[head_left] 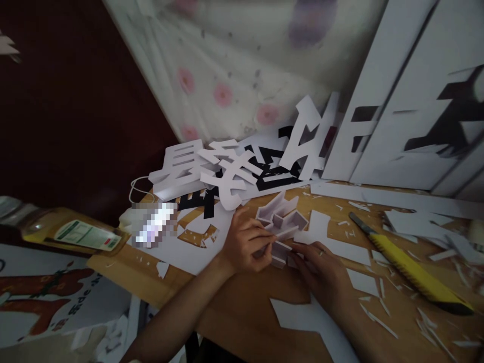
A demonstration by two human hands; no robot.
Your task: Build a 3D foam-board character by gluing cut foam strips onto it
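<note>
Between my hands, above the wooden table (234,302), is a white three-dimensional foam-board character (282,219) with thin upright side walls and open hollows facing me. My left hand (247,239) is closed on its left side, thumb and fingertips pinched at the lower edge. On the lower right, my right hand (321,269) pinches the same piece near its bottom wall; a ring shows on one finger. Part of the character is hidden behind my left fingers. Just below my right hand lies a flat white cutout (295,315).
A yellow utility knife (412,267) lies at right among white scraps (365,282). White cutout characters (232,174) and black pieces (278,174) pile at the back. Large white boards (401,146) lean at right. An oil bottle (75,232) lies at left beside a blurred-out bright object (157,224).
</note>
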